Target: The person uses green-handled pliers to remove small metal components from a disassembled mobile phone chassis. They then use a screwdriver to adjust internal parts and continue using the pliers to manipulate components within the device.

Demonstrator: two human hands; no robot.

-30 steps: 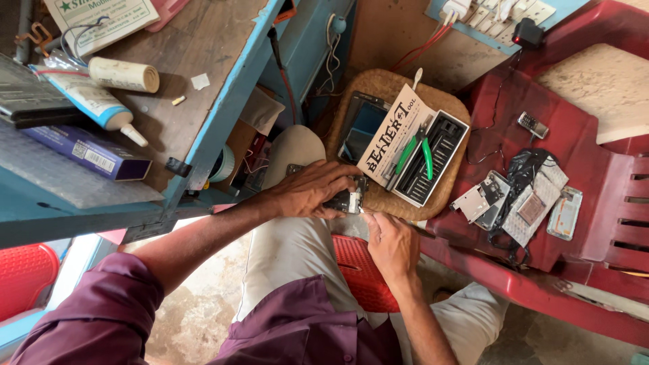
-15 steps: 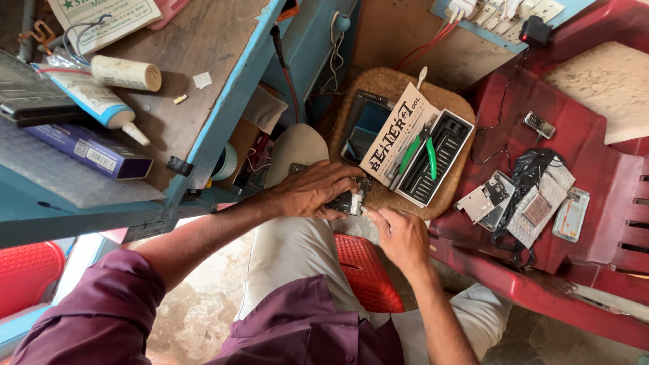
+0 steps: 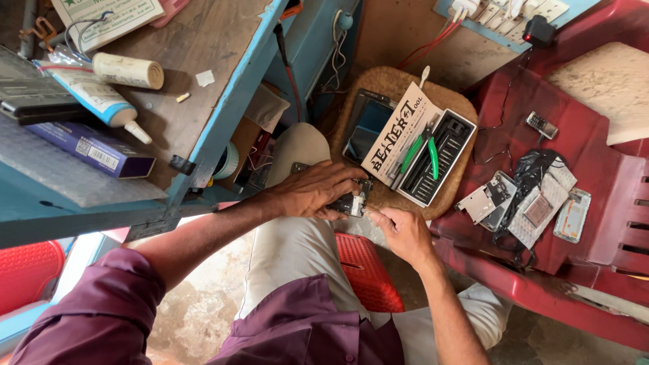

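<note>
My left hand [image 3: 318,191] lies over a small opened phone [image 3: 353,202] that rests on my knee, gripping it from above. My right hand [image 3: 400,232] is just to its right, fingertips touching the phone's edge; whether they hold a small part or tool is hidden. Past the phone stands a round wooden stool [image 3: 378,88] carrying a dark tablet-like device [image 3: 368,122], a printed paper sheet [image 3: 394,132] and a black tool case [image 3: 436,162] with green-handled tweezers [image 3: 433,157].
A blue-framed wooden bench [image 3: 223,101] at left holds a glue tube [image 3: 101,101], a paper roll [image 3: 128,71] and a purple box [image 3: 94,149]. A red plastic chair [image 3: 581,135] at right carries phone parts [image 3: 527,203] and a small phone [image 3: 542,125]. A power strip [image 3: 507,17] lies beyond.
My right hand has risen from my lap to the phone's right edge. My left hand stays on the phone.
</note>
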